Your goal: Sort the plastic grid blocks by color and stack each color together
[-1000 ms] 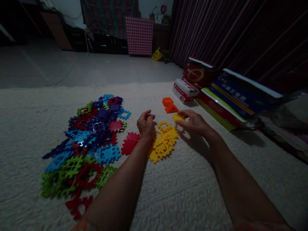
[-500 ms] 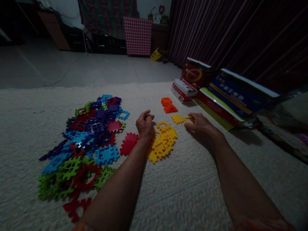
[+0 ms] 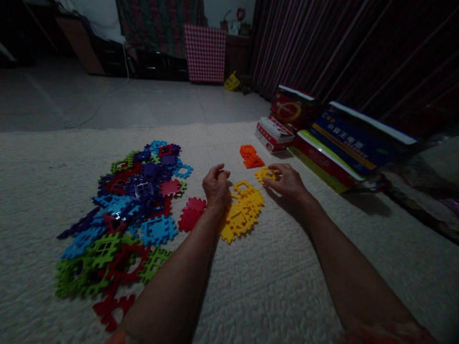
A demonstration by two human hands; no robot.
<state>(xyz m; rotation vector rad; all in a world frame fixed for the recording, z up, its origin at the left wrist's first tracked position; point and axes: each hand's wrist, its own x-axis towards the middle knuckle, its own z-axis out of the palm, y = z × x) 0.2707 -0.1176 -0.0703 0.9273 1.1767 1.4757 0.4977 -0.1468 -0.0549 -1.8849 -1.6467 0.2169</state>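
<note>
My right hand (image 3: 289, 181) pinches a yellow interlocking plastic tile (image 3: 270, 175) by its right edge, over or against the spot where another yellow tile lies; whether they touch I cannot tell. My left hand (image 3: 215, 187) rests beside the pile of yellow tiles (image 3: 244, 210), its fingers loosely curled and apart, with nothing visible in them. A short stack of orange tiles (image 3: 251, 156) lies beyond the hands. Red tiles (image 3: 191, 213) sit just left of my left wrist. Part of the yellow pile is hidden behind my left forearm.
A large mixed heap of blue, purple, green and red tiles (image 3: 136, 191) spreads over the pale quilted mat (image 3: 272, 286) at the left. A small red-and-white box (image 3: 274, 136) and larger cartons (image 3: 355, 138) stand at the right, before a dark curtain (image 3: 315, 48).
My right hand has moved left with the yellow tile, bringing it over the place of the solid yellow tile that lay apart before. My left hand has stayed still.
</note>
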